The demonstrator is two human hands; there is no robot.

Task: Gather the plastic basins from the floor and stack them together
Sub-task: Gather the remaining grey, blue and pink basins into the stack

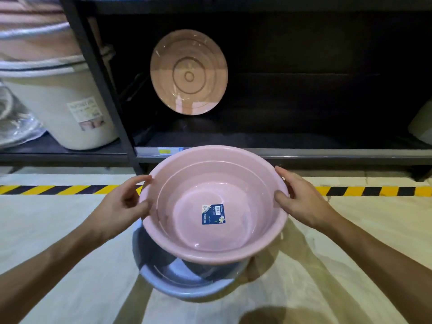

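Note:
A pink plastic basin (187,230) with a blue label on its bottom hangs tilted above a blue basin (184,286) that sits on the floor. My left hand (121,204) grips its left rim, thumb on the inner edge. At the opposite side my right hand (301,197) holds the right rim with the thumb hooked over it. The pink basin covers most of the blue one. A third pink basin (189,71) stands on its edge inside the dark lower shelf, its underside facing me.
A black metal shelf rack (280,153) runs across the view just beyond the basins. White lidded buckets (65,108) fill its left bay. A yellow-and-black hazard stripe (58,190) crosses the pale floor (70,242).

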